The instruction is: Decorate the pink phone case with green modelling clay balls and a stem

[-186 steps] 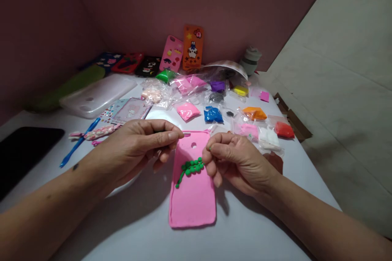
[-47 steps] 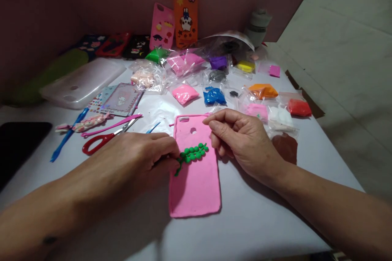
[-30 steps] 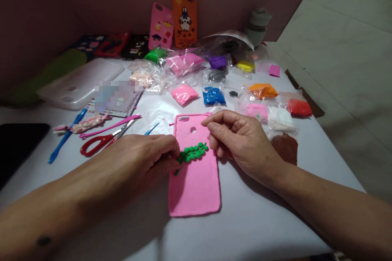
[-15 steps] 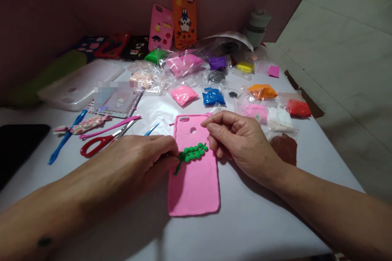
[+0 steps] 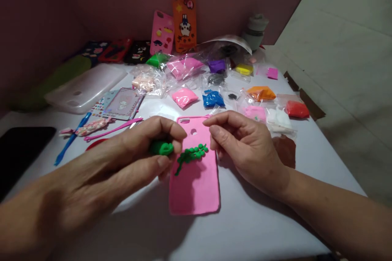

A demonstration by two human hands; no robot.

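A pink phone case [image 5: 196, 191], its back covered in smooth clay, lies flat on the table. Across its middle runs a green clay sprig [image 5: 192, 154] of small balls along a stem. My left hand [image 5: 137, 151] is raised over the case's left edge, its fingers curled around a lump of green clay [image 5: 162, 147]. At the upper right edge of the case, my right hand [image 5: 241, 142] has thumb and forefinger drawn together in a pinch; anything between those tips is too small to make out.
Bags of coloured clay, including blue [image 5: 213, 98] and orange [image 5: 261, 93], lie behind the case. To the left are a blue tool [image 5: 73, 136], a pink tool [image 5: 113, 128], a clear case [image 5: 88, 87] and a black phone-like slab [image 5: 24, 155]. Decorated cases [image 5: 184, 22] lean on the wall.
My left hand has lifted off the sprig's left end and turned, bringing the green clay lump in its fingers into sight. My right hand has hardly moved.
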